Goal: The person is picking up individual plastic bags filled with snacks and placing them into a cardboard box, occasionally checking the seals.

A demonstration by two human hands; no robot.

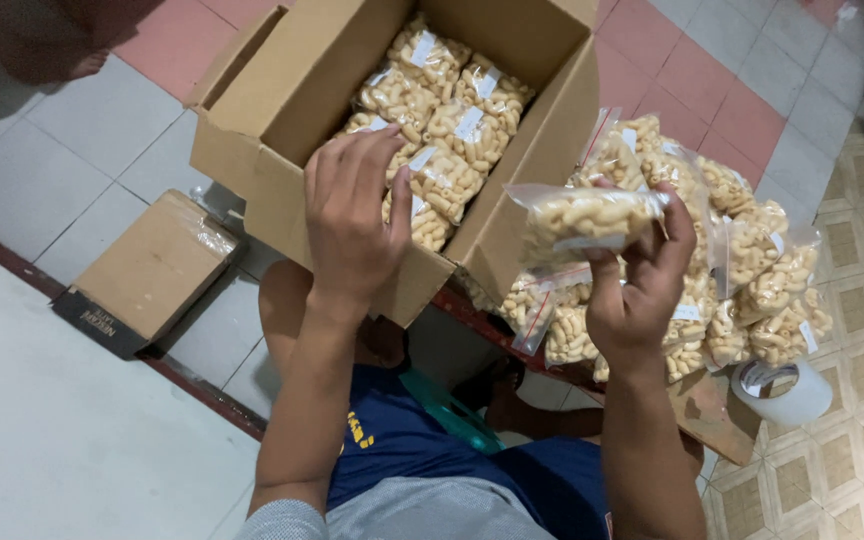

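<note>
An open cardboard box (282,90) stands tilted in front of me, packed with several clear bags of pale puffed snacks (452,130). My left hand (352,215) reaches over the box's near wall, its fingers resting on a packed bag at the near edge. My right hand (642,285) holds one clear snack bag (582,218) up, just right of the box. Behind it lies a heap of more snack bags (752,280) on the floor.
A small closed carton (147,270) lies on the tiles at the left. A roll of white tape (782,390) sits at the right, below the heap. My knees and blue shorts (412,450) are under the box. A step edge runs diagonally at left.
</note>
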